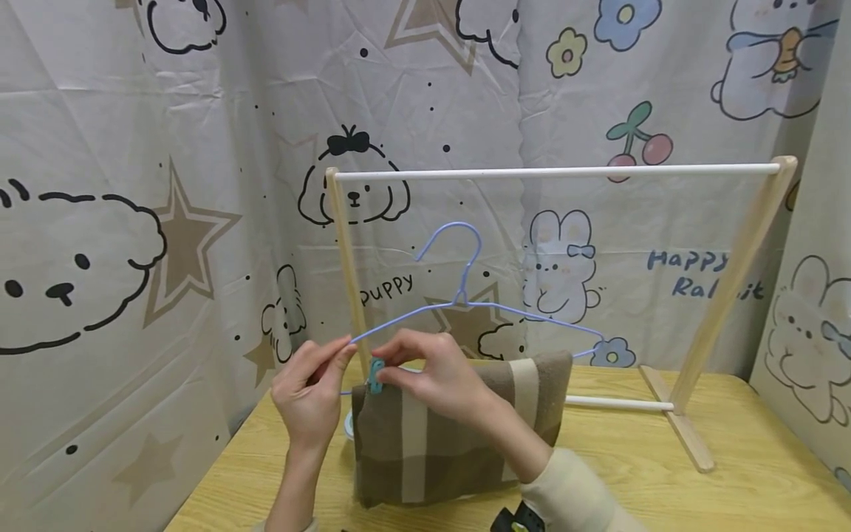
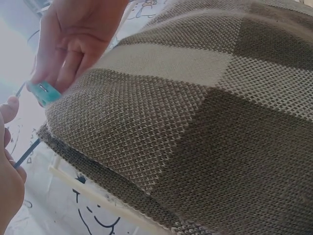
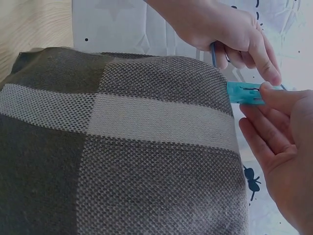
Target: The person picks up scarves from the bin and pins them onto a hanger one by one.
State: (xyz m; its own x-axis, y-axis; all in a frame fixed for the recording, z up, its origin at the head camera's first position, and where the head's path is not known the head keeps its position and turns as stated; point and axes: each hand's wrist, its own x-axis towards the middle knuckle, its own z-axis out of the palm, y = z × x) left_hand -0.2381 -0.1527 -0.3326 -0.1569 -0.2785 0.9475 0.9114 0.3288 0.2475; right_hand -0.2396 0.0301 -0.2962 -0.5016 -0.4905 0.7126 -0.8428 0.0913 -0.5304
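A brown and cream checked knit cloth (image 1: 459,465) hangs folded over the lower bar of a thin blue wire hanger (image 1: 462,299). My left hand (image 1: 309,391) grips the hanger's left end between thumb and fingers, just beside the cloth's upper corner. With thumb and fingertips, my right hand (image 1: 439,377) pinches a teal clothespin (image 1: 375,375) at the cloth's upper left edge. In the right wrist view the clothespin (image 3: 244,93) points into the cloth's folded edge, its front end against the fabric. The hanger's hook stands upright above, free of the rack's bar.
Behind the cloth stands a wooden rack with a white top rail (image 1: 558,173) and a foot (image 1: 678,421) at the right. A wood-grain table (image 1: 751,428) lies beneath. Printed curtains (image 1: 219,133) enclose the back and sides. A white round thing (image 1: 349,423) shows partly behind the cloth.
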